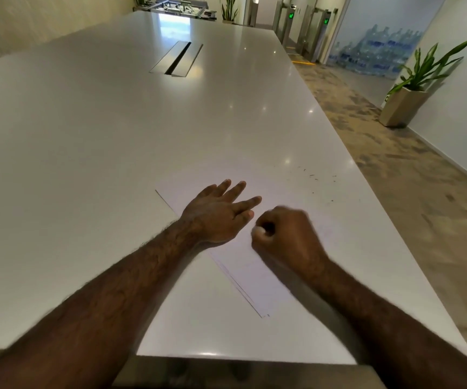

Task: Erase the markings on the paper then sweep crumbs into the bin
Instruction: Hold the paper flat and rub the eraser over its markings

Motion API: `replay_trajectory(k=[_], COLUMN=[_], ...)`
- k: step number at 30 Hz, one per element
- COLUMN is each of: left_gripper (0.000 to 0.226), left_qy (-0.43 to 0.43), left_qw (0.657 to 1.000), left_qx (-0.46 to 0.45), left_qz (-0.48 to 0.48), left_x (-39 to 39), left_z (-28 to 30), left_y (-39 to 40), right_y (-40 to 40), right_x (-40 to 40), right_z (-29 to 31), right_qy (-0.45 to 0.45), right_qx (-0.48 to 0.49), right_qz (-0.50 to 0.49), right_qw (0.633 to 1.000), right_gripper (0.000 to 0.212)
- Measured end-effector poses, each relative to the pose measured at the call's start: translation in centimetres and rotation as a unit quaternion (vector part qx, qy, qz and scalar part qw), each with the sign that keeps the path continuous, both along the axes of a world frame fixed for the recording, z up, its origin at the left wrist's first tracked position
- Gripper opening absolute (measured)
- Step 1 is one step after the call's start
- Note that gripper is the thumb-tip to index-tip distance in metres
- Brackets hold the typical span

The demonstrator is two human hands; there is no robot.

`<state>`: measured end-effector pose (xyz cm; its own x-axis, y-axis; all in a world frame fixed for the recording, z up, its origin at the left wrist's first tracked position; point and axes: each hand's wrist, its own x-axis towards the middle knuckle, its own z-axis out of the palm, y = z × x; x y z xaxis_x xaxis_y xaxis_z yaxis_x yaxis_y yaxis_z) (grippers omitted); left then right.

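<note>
Both forearms reach in from the near edge of the white bench (86, 164). Left hand (218, 211) lies flat, fingers straight, pressing the paper (254, 270). Right hand (285, 234) is curled into a blurred fist on the sheet; a pale bit shows at its fingers (260, 230), probably an eraser. Such thin paper slides and creases easily, so hold it flat. Dark crumbs (315, 178) lie just beyond it. No bin is visible, and the markings are too faint to read.

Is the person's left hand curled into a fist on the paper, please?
No, the left hand lies flat with straight fingers on the paper; the right hand is the curled one.
</note>
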<state>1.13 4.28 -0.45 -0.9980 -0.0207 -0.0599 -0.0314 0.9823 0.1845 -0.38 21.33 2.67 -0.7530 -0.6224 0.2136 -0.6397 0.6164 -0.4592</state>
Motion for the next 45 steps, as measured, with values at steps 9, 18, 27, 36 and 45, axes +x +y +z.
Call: replay_trajectory(k=[9, 18, 27, 36, 45], left_gripper=[0.051, 0.053, 0.051, 0.049, 0.049], left_qy=[-0.019, -0.025, -0.012, -0.004, -0.007], left_qw=[1.0, 0.999, 1.0, 1.0, 1.0], left_qx=[0.001, -0.013, -0.002, 0.005, 0.005], left_qz=[-0.002, -0.016, -0.011, -0.006, -0.004], left_x=[-0.2, -0.4, -0.4, -0.3, -0.2], left_z=[-0.1, -0.3, -0.3, -0.2, -0.3], left_y=[-0.3, -0.5, -0.4, -0.3, -0.3], right_y=[-0.8, -1.1, -0.5, 1.4, 1.3], right_x=[2.0, 2.4, 1.6, -0.5, 1.0], right_z=[-0.2, -0.6, -0.2, 0.8, 0.3], right_qy=[0.004, -0.005, -0.013, -0.012, -0.005], right_qx=[-0.037, -0.038, -0.019, 0.004, 0.014], right_qz=[0.066, 0.09, 0.021, -0.054, -0.012], right_qw=[0.997, 0.995, 1.0, 0.998, 1.0], right_gripper=[0.005, 0.008, 0.007, 0.01, 0.011])
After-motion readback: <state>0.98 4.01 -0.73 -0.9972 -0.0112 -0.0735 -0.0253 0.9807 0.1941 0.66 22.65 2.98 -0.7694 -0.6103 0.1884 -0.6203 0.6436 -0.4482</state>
